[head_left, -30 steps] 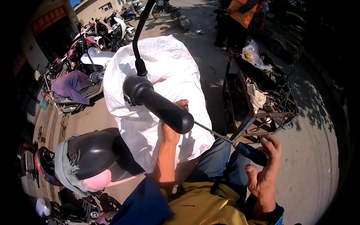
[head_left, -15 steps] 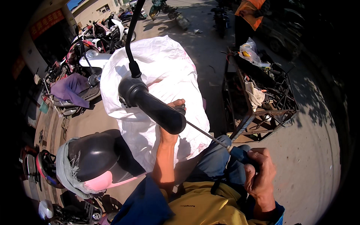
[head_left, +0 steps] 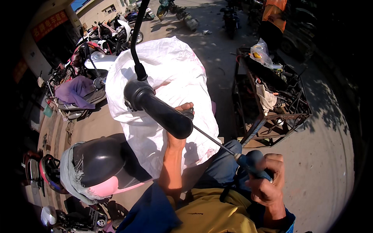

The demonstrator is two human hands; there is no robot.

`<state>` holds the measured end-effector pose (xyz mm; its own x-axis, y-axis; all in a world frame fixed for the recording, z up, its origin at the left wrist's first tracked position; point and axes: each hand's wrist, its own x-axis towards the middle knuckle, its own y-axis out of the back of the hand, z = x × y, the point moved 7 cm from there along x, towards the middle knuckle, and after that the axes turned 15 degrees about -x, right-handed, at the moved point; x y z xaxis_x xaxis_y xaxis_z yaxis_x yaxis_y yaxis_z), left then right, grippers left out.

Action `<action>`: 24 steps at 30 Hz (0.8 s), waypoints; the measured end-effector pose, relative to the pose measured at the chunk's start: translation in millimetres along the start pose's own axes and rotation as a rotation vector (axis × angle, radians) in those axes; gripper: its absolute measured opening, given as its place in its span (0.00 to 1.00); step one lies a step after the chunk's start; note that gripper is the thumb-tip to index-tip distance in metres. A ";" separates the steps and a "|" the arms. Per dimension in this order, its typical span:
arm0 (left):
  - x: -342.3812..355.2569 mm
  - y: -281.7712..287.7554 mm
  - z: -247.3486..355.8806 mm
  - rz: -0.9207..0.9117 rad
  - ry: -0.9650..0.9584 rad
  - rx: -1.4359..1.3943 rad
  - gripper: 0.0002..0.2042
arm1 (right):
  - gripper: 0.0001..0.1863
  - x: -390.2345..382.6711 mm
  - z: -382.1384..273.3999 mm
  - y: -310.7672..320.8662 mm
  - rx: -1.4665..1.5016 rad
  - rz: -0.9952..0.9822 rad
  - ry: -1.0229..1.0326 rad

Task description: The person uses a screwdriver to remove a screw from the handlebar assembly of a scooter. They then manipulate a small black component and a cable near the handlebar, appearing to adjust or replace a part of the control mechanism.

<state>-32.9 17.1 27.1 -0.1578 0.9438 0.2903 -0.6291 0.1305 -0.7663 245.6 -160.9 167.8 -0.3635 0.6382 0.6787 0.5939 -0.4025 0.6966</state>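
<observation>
A black handlebar grip (head_left: 163, 118) with a mirror stem (head_left: 138, 62) rises over a creased white woven sheet (head_left: 186, 85). My left hand (head_left: 175, 138) is behind the grip, its fingertips curled beside a small dark part; what it holds is mostly hidden. My right hand (head_left: 268, 182) is closed on the dark blue handle of a screwdriver (head_left: 248, 165), whose long metal shaft runs up-left to the grip's end; where the tip sits is hidden.
A black-and-pink scooter seat (head_left: 97, 159) with a grey cloth is lower left. Parked scooters (head_left: 77, 93) crowd the left. A metal tool cart (head_left: 287, 115) stands right, with an orange-clad person (head_left: 274, 17) behind it. Pavement (head_left: 322, 171) lies at right.
My right hand has closed around the screwdriver handle and shifted slightly left, its thumb now curled in. The orange-clad person has moved farther right. My left hand stays behind the grip.
</observation>
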 end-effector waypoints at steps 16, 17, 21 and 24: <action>0.2 -0.1 -2.0 -0.029 -0.013 0.036 0.27 | 0.21 3.2 3.1 -0.6 0.002 0.084 -0.229; -0.4 1.6 -0.8 -0.024 -0.021 0.048 0.27 | 0.20 4.6 7.2 -0.2 0.024 0.084 -0.321; 0.6 -2.4 -0.2 -0.030 -0.020 0.067 0.27 | 0.20 -20.8 14.0 -13.6 0.040 -0.055 -0.210; 0.6 -4.5 1.3 -0.032 -0.014 0.085 0.26 | 0.22 -4.7 1.7 -2.7 -0.017 -0.016 -0.025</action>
<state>-31.1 16.7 31.5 -0.1469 0.9351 0.3226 -0.6963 0.1339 -0.7051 246.9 -161.7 162.4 -0.3547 0.6610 0.6613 0.5754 -0.4031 0.7116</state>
